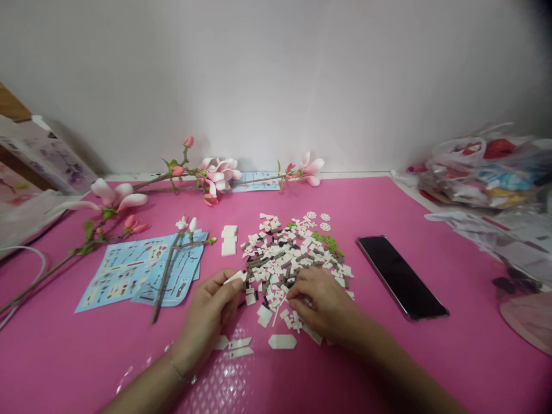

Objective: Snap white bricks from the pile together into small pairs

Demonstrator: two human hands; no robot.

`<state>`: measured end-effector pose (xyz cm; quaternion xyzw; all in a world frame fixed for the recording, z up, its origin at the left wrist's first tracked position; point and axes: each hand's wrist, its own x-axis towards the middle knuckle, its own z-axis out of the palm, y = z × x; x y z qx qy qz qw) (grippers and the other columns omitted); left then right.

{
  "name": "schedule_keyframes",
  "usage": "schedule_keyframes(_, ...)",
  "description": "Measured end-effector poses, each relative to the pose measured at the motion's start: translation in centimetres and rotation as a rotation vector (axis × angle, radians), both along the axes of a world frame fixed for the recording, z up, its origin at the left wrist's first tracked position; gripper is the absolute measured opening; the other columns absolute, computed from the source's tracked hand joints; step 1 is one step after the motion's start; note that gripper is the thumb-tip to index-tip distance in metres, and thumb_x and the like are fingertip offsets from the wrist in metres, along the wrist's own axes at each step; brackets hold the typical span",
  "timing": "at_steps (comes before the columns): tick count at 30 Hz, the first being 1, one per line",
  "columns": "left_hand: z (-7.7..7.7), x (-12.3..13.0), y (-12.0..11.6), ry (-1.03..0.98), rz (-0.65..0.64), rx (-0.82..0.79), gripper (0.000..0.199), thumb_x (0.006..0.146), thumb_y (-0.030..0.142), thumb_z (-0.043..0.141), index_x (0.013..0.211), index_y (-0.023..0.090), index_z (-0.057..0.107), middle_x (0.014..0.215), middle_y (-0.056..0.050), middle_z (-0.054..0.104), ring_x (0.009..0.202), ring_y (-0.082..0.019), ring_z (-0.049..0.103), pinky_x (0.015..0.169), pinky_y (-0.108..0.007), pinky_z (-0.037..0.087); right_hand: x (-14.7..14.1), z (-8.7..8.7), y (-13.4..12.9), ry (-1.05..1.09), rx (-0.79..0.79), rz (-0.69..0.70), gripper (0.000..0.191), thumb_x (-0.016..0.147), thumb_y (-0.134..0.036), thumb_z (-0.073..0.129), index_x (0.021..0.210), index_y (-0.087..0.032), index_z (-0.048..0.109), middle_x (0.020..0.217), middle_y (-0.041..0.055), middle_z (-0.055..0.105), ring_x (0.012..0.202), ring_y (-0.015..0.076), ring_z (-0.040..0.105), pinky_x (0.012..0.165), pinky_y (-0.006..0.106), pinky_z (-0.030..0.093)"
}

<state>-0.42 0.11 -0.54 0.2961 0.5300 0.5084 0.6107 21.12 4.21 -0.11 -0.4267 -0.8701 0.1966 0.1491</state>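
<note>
At the far left, a floral-printed carton (52, 155) leans at the edge of the pink surface (422, 368). Artificial magnolia branches (114, 198) with pink-and-white blooms lie along the back, and blue printed sheets (123, 275) lie flat nearer the person, with a thin brown stem (164, 282) resting across them.

The left hand (207, 315) grasps a slim white plastic piece (235, 278) between thumb and fingers, its end sticking out clear of the fingertips, and a thin bracelet (181, 372) circles the wrist. That pinch looks like the right one for a piece this thin: a firm hold at one end leaves the rest visible. Just ahead lie a small stack of white plates (229, 240) and, near the hands, loose white plates (235, 347).

The right hand (323, 302) sits curled on the near edge of a heap of small white, brown and green building pieces (287, 261) — whether it holds one is hidden. Working the heap's edge with the fingertips should disturb the pile least.

Further right lie a black smartphone (402, 277), face up, and a mound of clear plastic bags (474, 172) — their contents are hard to make out.
</note>
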Motion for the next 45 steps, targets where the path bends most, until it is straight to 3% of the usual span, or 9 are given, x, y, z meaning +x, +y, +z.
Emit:
schedule_keyframes(6, 0.5, 0.2, 0.0, 0.008, 0.019, -0.018, 0.02, 0.076, 0.035, 0.067, 0.073, 0.016, 0.06, 0.045, 0.008, 0.04, 0.039, -0.006, 0.032, 0.039, -0.017, 0.023, -0.3, 0.1, -0.1, 0.072, -0.044, -0.064, 0.014, 0.076, -0.01, 0.057, 0.065, -0.017, 0.062, 0.069, 0.0013, 0.058, 0.071, 0.0151, 0.05, 0.067, 0.029, 0.037)
schedule_keyframes(8, 0.6, 0.2, 0.0, 0.013, 0.02, -0.025, 0.021, 0.073, 0.036, 0.068, 0.075, 0.016, 0.062, 0.048, 0.006, 0.047, 0.041, -0.008, 0.04, 0.04, -0.018, 0.027, -0.2, 0.3, 0.0, 0.176, -0.16, -0.138, 0.015, 0.079, -0.012, 0.054, 0.067, -0.017, 0.061, 0.07, 0.001, 0.058, 0.069, 0.0141, 0.052, 0.062, 0.027, 0.04)
schedule_keyframes(11, 0.7, 0.2, 0.0, 0.011, 0.02, -0.032, 0.022, 0.072, 0.036, 0.069, 0.077, 0.016, 0.062, 0.052, 0.003, 0.054, 0.045, -0.01, 0.048, 0.042, -0.019, 0.032, 0.2, 0.4, 0.1, 0.411, -0.465, -0.256, 0.014, 0.083, -0.024, 0.052, 0.074, -0.018, 0.06, 0.066, -0.001, 0.057, 0.054, 0.0106, 0.052, 0.047, 0.022, 0.04)
schedule_keyframes(14, 0.6, 0.2, 0.1, 0.012, 0.022, -0.04, 0.024, 0.071, 0.037, 0.07, 0.079, 0.016, 0.062, 0.053, 0.002, 0.056, 0.048, -0.012, 0.052, 0.043, -0.019, 0.034, 0.6, 0.2, 0.3, 0.636, -0.72, -0.275, 0.018, 0.081, -0.034, 0.058, 0.077, -0.017, 0.058, 0.063, -0.0014, 0.058, 0.049, 0.0097, 0.053, 0.041, 0.021, 0.042)
schedule_keyframes(20, 0.9, 0.3, 0.1, 0.034, 0.021, -0.041, 0.026, 0.067, 0.038, 0.072, 0.073, 0.016, 0.061, 0.048, 0.004, 0.052, 0.041, -0.01, 0.047, 0.039, -0.019, 0.03, 0.9, -0.3, 0.7, 0.772, -0.86, -0.334, 0.023, 0.074, -0.035, 0.066, 0.087, -0.016, 0.065, 0.071, 0.0027, 0.065, 0.056, 0.0106, 0.059, 0.044, 0.02, 0.047)
schedule_keyframes(26, 1.0, 0.3, 0.0, 0.026, 0.018, -0.044, 0.024, 0.068, 0.037, 0.072, 0.074, 0.016, 0.061, 0.053, 0.002, 0.057, 0.045, -0.01, 0.05, 0.041, -0.018, 0.032, 0.7, 0.0, 0.5, 0.611, -0.775, -0.319, 0.019, 0.079, -0.028, 0.059, 0.092, -0.017, 0.068, 0.065, -0.0004, 0.061, 0.045, 0.008, 0.052, 0.039, 0.019, 0.042)
schedule_keyframes(33, 1.0, 0.4, 0.0, 0.033, 0.032, -0.039, 0.022, 0.068, 0.033, 0.073, 0.075, 0.015, 0.062, 0.051, 0.003, 0.054, 0.046, -0.011, 0.051, 0.04, -0.018, 0.033, 0.7, 0.1, 0.4, 0.376, -0.387, -0.2, 0.019, 0.08, -0.014, 0.052, 0.081, -0.019, 0.07, 0.081, 0.002, 0.063, 0.054, 0.0087, 0.054, 0.048, 0.021, 0.043)
schedule_keyframes(39, 1.0, 0.5, 0.0, 0.045, 0.039, -0.031, 0.023, 0.067, 0.034, 0.073, 0.074, 0.015, 0.063, 0.048, 0.004, 0.053, 0.043, -0.01, 0.049, 0.039, -0.018, 0.032, 0.8, 0.2, 0.1, 0.278, -0.348, -0.181, 0.017, 0.08, -0.011, 0.052, 0.08, -0.02, 0.067, 0.069, -0.0018, 0.063, 0.056, 0.0102, 0.055, 0.053, 0.021, 0.04)
schedule_keyframes(45, 1.2, 0.5, 0.0, 0.073, 0.011, -0.025, 0.026, 0.066, 0.036, 0.074, 0.074, 0.015, 0.062, 0.057, 0.001, 0.059, 0.046, -0.01, 0.05, 0.04, -0.018, 0.031, 0.8, 0.1, 0.0, 0.138, -0.218, -0.049, 0.019, 0.082, -0.009, 0.051, 0.081, -0.019, 0.067, 0.08, 0.0001, 0.064, 0.075, 0.0132, 0.057, 0.068, 0.024, 0.042)
